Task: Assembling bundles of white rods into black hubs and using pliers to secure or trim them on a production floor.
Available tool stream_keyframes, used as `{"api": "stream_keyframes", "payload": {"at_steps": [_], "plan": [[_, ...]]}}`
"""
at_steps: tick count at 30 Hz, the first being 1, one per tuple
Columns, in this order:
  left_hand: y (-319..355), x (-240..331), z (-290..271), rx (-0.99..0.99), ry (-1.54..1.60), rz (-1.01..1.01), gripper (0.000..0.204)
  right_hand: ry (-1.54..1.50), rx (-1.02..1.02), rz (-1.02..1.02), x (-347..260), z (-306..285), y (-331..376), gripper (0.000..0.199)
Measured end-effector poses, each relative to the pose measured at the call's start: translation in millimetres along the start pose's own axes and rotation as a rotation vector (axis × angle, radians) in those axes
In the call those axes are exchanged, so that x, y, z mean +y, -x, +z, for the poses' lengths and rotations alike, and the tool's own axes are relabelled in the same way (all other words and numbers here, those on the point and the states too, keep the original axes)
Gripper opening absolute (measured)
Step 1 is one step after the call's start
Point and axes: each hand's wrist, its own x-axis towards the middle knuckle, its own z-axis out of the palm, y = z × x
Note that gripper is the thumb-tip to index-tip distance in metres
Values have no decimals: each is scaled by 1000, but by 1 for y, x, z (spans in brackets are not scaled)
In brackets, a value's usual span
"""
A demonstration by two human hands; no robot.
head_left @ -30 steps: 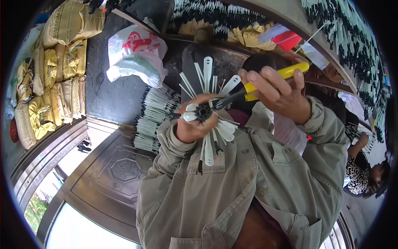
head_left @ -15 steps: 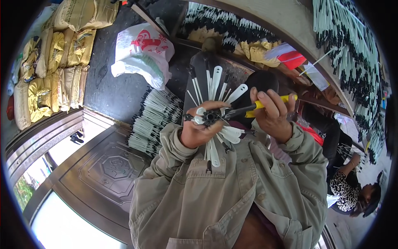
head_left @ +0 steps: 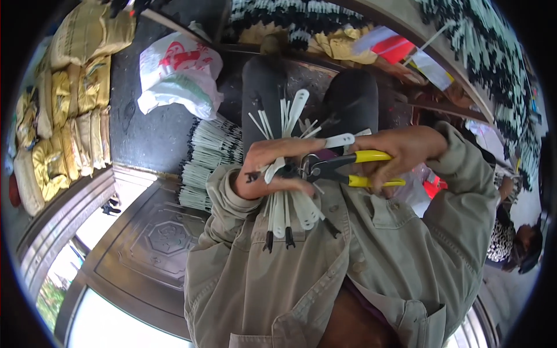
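My left hand (head_left: 270, 152) is closed around the middle of a black hub (head_left: 286, 169) with white slats and rods fanning out above and below. Several white slats (head_left: 279, 216) have small holes, and some rods end in black forked tips. From the right, my right hand (head_left: 400, 152) grips pliers (head_left: 372, 156) with yellow handles spread apart. Their dark metal jaws (head_left: 313, 168) reach the hub beside my left thumb and fingers. What lies exactly between the jaws is hidden.
Bundles of white rods with black tips (head_left: 212, 153) lie at the left, near a white plastic bag (head_left: 180, 72). More hang along the shelf (head_left: 481, 52) at the upper right. Tan sacks (head_left: 75, 116) are stacked far left. Another person (head_left: 513, 243) is at the right.
My right hand has turned over and come lower, and the pliers' handles stand wider apart. The hub has shifted slightly left in my left hand, and the whole view has shifted.
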Motion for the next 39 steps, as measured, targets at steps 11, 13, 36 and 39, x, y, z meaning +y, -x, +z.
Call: {"api": "stream_keyframes", "payload": {"at_steps": [11, 13, 36, 39], "plan": [[2, -7, 6, 194, -45, -32, 56, 787, 485, -340, 9, 22, 11, 59], [-5, -5, 6, 86, 84, 14, 54, 762, 490, -303, 21, 23, 16, 57], [9, -18, 24, 315, -28, 27, 54, 1179, 889, -401, 28, 28, -12, 44], [8, -13, 25, 392, -26, -70, 53, 1191, 938, -346, 21, 27, -12, 40]]}}
